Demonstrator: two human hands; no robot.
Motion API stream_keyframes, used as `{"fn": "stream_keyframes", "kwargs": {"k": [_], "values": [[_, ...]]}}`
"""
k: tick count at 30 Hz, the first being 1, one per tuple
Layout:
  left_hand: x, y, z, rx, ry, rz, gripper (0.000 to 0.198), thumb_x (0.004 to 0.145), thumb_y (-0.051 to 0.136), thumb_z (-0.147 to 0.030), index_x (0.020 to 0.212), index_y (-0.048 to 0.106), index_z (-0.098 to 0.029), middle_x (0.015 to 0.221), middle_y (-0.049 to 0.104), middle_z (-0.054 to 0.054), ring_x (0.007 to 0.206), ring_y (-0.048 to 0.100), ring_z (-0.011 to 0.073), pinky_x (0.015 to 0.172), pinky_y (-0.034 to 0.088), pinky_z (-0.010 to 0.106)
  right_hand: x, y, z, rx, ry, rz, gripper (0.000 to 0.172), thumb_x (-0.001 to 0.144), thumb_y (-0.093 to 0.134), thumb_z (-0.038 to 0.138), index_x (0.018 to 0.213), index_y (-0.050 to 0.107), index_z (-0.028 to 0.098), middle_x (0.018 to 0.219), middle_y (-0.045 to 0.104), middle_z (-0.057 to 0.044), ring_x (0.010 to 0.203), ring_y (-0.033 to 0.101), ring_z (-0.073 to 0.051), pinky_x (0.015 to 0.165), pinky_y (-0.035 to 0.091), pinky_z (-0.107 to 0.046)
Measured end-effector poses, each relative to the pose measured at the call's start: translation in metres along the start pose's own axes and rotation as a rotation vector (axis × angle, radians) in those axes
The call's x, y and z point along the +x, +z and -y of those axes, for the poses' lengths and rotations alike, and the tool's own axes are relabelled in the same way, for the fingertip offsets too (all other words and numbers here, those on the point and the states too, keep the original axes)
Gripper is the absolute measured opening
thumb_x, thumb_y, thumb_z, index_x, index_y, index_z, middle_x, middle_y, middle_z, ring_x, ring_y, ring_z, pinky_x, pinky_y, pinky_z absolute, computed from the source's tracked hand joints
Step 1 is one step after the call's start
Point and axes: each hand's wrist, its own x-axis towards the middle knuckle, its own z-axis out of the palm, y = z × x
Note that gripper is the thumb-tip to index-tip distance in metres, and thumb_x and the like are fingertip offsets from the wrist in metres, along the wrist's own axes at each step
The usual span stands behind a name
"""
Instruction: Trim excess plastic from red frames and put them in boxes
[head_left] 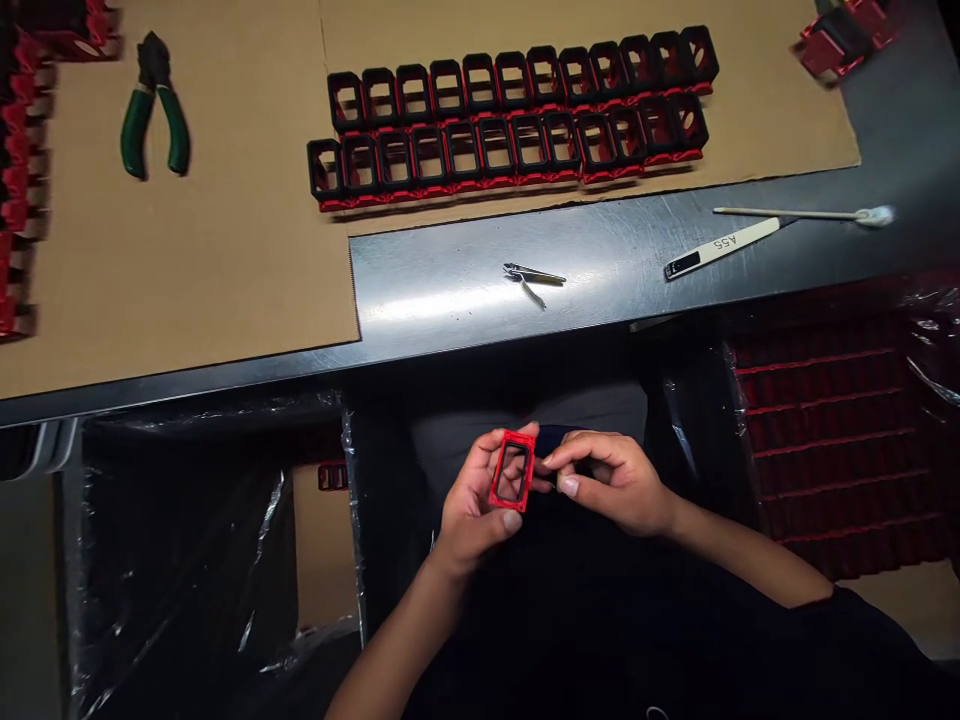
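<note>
1. Position of the part: the red frame (513,470) is held below the near edge of the counter (615,260), over the person's lap, and does not touch the counter.
2. Left hand (476,505): clamped on the red frame, thumb at the lower edge, fingertips at the upper edge. This hand carries the part.
3. Right hand (611,480): just beside the frame on its right, fingers curled together, fingertips meeting the frame's right edge. Whether it pinches a small piece cannot be told.
4. Governing relation: the frame lies directly left of the right hand; its long axis runs nearly upright in the view, tilted slightly, with the open window facing the camera.
5. Counts on the counter:
   - Two rows of black-and-red housings (510,120) on the cardboard sheet (225,250), about twelve per row, touching side by side.
   - One pair of green-handled pliers (154,110), far left.
   - One small metal clipper (531,275), on bare metal, nearest to the hands.
   - One white tool marked A55 (720,247) and one cotton swab (810,214), right side, near each other.
6. Stacked red parts (832,440) sit in a plastic-lined bin to the right of the lap; count not readable.
</note>
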Motion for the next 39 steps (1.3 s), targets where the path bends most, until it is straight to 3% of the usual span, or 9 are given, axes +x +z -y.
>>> {"fn": "stream_keyframes", "kwargs": {"k": [4, 11, 18, 28, 32, 39], "values": [[0.0017, 0.0035, 0.0004, -0.233, -0.095, 0.061, 0.058, 0.078, 0.075, -0.049, 0.129, 0.063, -0.024, 0.138, 0.064, 0.014, 0.118, 0.063, 0.0355, 0.093, 0.054, 0.050, 0.0002, 0.0017, 0.0029, 0.038, -0.069, 0.002, 0.023, 0.089, 0.069, 0.017, 0.111, 0.071, 0.023, 0.082, 0.071, 0.000, 0.068, 0.064, -0.011, 0.066, 0.055, -0.025], [-0.0001, 0.0046, 0.0043, -0.242, -0.149, 0.051, 0.053, 0.079, 0.067, -0.058, 0.119, 0.071, -0.025, 0.113, 0.075, 0.012, 0.112, 0.067, 0.0368, 0.093, 0.053, 0.057, -0.0014, -0.0001, 0.0028, -0.022, 0.014, -0.001, 0.025, 0.091, 0.067, 0.021, 0.115, 0.070, 0.020, 0.064, 0.060, 0.004, 0.057, 0.060, -0.009, 0.061, 0.055, -0.023], [-0.0006, 0.0031, 0.0052, -0.091, -0.193, -0.021, 0.066, 0.073, 0.066, -0.069, 0.121, 0.065, -0.023, 0.113, 0.074, 0.015, 0.110, 0.067, 0.0395, 0.090, 0.052, 0.061, -0.0001, 0.0017, 0.0023, -0.031, 0.006, -0.008, 0.026, 0.089, 0.067, 0.014, 0.113, 0.071, 0.021, 0.062, 0.058, 0.007, 0.054, 0.056, -0.007, 0.058, 0.051, -0.019], [0.0011, 0.0042, 0.0038, -0.151, -0.181, 0.000, 0.060, 0.076, 0.066, -0.064, 0.121, 0.064, -0.024, 0.113, 0.074, 0.013, 0.108, 0.067, 0.0385, 0.091, 0.051, 0.061, 0.0013, 0.0022, 0.0000, -0.143, 0.031, 0.001, 0.020, 0.091, 0.065, 0.021, 0.108, 0.074, 0.019, 0.059, 0.057, 0.005, 0.050, 0.052, -0.008, 0.052, 0.048, -0.019], [0.0014, 0.0039, 0.0045, -0.091, -0.144, -0.028, 0.060, 0.074, 0.069, -0.061, 0.123, 0.062, -0.025, 0.125, 0.069, 0.013, 0.114, 0.065, 0.0385, 0.095, 0.050, 0.061, 0.0017, 0.0007, -0.0039, -0.166, 0.056, 0.002, 0.018, 0.091, 0.066, 0.025, 0.105, 0.075, 0.018, 0.068, 0.067, 0.000, 0.054, 0.056, -0.009, 0.054, 0.050, -0.021], [0.0020, 0.0012, 0.0077, -0.080, -0.171, -0.050, 0.054, 0.084, 0.051, -0.065, 0.113, 0.069, -0.024, 0.124, 0.070, 0.013, 0.117, 0.063, 0.0383, 0.094, 0.051, 0.061, 0.0038, -0.0003, -0.0043, -0.209, 0.025, -0.003, 0.018, 0.091, 0.065, 0.022, 0.106, 0.076, 0.019, 0.072, 0.070, -0.001, 0.055, 0.056, -0.009, 0.054, 0.049, -0.021]]}}
